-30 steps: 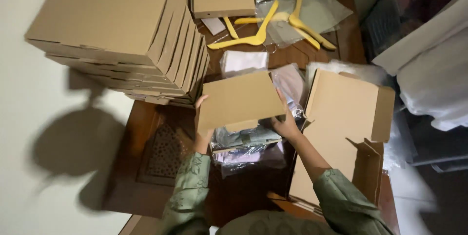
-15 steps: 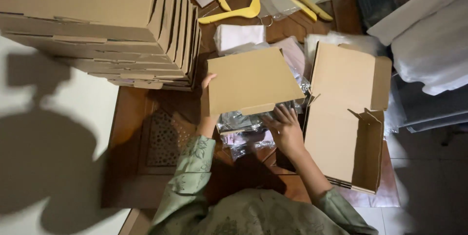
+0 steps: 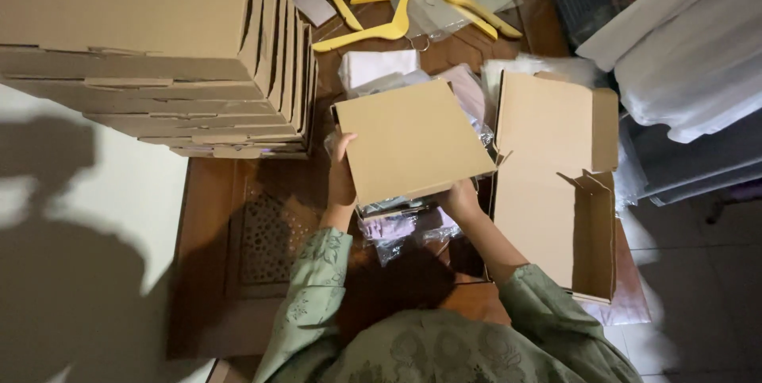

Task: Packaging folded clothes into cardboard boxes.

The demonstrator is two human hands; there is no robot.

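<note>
Nearest the person, both hands grip a flat cardboard box [image 3: 413,141]: the left hand [image 3: 341,180] clasps its left edge and the right hand [image 3: 459,196] its near right corner, holding it just above a pile of plastic-wrapped garments [image 3: 397,228] on the wooden tabletop [image 3: 214,216]. Just right of that box lies an opened cardboard box [image 3: 552,184] with flaps spread, and left of it rises a tall stack of flat cartons [image 3: 159,50]. Beyond the held box lie folded white cloth [image 3: 377,65] and, farther still, yellow hangers [image 3: 397,10].
</note>
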